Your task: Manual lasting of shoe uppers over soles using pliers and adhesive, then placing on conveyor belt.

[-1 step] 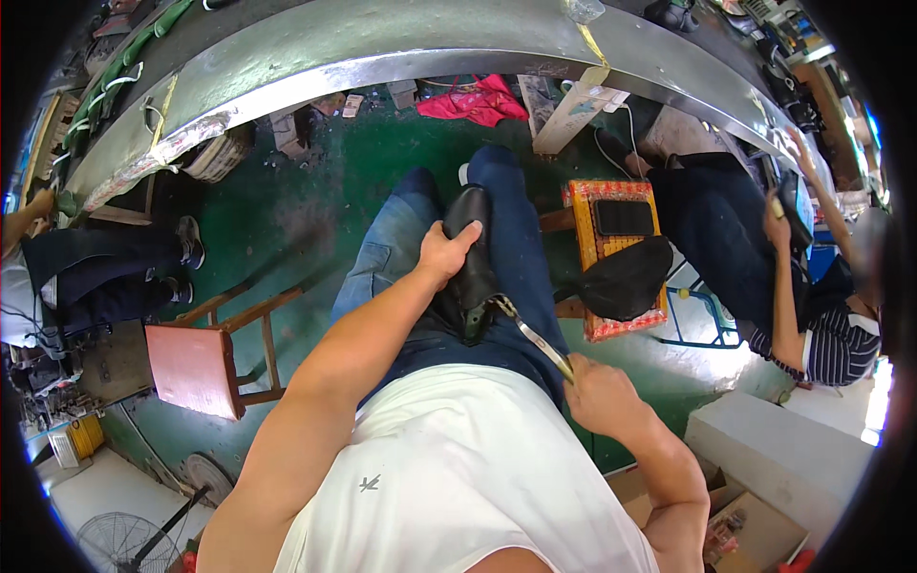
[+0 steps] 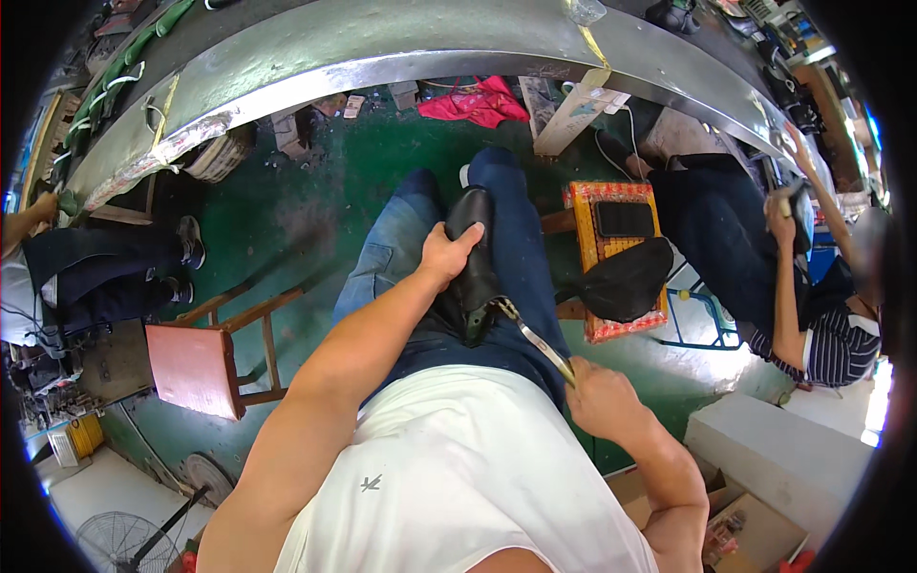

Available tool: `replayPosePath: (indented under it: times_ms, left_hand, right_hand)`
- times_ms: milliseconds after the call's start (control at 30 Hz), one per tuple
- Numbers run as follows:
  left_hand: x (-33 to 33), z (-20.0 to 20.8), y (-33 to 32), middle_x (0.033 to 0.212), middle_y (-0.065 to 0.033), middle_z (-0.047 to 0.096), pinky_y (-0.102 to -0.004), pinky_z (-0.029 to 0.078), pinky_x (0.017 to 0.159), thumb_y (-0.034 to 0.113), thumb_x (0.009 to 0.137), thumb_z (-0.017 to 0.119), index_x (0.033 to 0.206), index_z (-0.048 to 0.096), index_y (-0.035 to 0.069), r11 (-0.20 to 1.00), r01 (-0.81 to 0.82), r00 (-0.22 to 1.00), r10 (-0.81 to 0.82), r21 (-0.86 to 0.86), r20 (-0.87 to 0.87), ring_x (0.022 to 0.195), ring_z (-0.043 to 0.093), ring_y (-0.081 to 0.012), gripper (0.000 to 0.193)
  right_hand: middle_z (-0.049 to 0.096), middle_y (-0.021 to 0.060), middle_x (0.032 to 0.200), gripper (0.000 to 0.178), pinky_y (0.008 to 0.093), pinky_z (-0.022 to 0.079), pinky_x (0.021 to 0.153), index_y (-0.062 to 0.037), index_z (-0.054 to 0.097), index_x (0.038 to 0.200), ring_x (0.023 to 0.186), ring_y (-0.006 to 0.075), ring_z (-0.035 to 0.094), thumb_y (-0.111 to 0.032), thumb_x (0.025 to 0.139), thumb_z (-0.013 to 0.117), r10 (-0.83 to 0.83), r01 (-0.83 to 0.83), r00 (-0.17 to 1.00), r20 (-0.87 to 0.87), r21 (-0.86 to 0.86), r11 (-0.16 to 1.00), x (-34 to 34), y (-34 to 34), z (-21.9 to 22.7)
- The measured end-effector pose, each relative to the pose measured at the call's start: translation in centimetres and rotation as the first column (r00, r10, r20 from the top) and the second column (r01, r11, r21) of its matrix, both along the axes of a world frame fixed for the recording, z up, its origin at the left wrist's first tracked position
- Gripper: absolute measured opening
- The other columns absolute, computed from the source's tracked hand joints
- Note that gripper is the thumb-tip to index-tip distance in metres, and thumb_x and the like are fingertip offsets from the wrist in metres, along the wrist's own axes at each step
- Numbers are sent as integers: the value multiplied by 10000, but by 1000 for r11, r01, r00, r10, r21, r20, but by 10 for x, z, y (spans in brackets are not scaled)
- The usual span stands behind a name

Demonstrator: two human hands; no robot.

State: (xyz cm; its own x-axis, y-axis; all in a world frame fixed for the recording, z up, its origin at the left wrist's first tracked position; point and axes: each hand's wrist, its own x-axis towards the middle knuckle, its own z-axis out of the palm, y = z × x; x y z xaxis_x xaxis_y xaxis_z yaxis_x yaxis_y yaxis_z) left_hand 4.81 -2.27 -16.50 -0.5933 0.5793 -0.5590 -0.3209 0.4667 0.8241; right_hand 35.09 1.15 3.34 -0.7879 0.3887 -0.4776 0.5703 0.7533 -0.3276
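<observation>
A black leather shoe (image 2: 470, 277) lies across my thighs, its rounded toe pointing away from me. My left hand (image 2: 449, 252) is wrapped round its middle, thumb pressed on top. A bit of green shows inside the near end of the shoe. My right hand (image 2: 602, 396), out to the right of my waist, is closed round the handles of metal pliers (image 2: 542, 346). The jaws of the pliers meet the shoe's near right edge; whether they pinch the leather I cannot tell.
A metal-edged bench (image 2: 382, 72) spans the far side. On my right, a low stool (image 2: 611, 315) bears a phone (image 2: 624, 219) and a black piece (image 2: 629, 277). A wooden stool (image 2: 191, 371) stands left. Co-workers sit at both sides; a fan (image 2: 119, 544) is at lower left.
My hands, the shoe and the pliers stay almost where they were. On the right, the co-worker's hands and the piece they hold have shifted slightly.
</observation>
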Motion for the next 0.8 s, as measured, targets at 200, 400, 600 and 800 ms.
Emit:
replayPosePath:
  times_ms: [200, 400, 600, 800]
  left_hand:
    - [-1, -2, 4, 1112, -196, 674, -386, 585, 774, 461, 839, 801, 1271, 554, -73, 999, 36, 999, -36, 13, 34, 920, 702, -267, 730]
    - [-14, -28, -6, 1154, -198, 666, -413, 605, 771, 497, 841, 787, 1351, 496, -69, 981, -157, 987, 151, -109, -63, 953, 705, -275, 815]
    - [-18, -15, -8, 1193, -220, 653, -417, 582, 838, 503, 822, 799, 1313, 496, -115, 993, -115, 969, 114, -10, 220, 1019, 694, -302, 846]
    - [-16, -22, -5, 1221, -243, 642, -410, 582, 836, 512, 816, 799, 1337, 487, -124, 994, -106, 970, 99, 22, 224, 1054, 687, -309, 879]
  right_hand:
    - [673, 230, 839, 188, 482, 573, 678, 23, 541, 995, 732, 407, 699, -130, 899, 592, 8, -8, 1000, 6, 41, 999, 2, -4, 1]
    - [655, 313, 1013, 398, 513, 536, 866, 80, 524, 1248, 959, 465, 666, -96, 900, 601, -30, 21, 996, -81, -101, 995, -22, 22, -14]
    - [628, 323, 1177, 513, 504, 493, 951, 52, 515, 1361, 1097, 478, 618, -118, 897, 653, -71, 65, 997, -13, -277, 959, -40, 54, -10]
    - [626, 211, 1145, 482, 413, 552, 880, 73, 550, 1294, 1064, 360, 634, -59, 840, 642, 220, -189, 966, -139, 209, 959, -58, 51, -13]
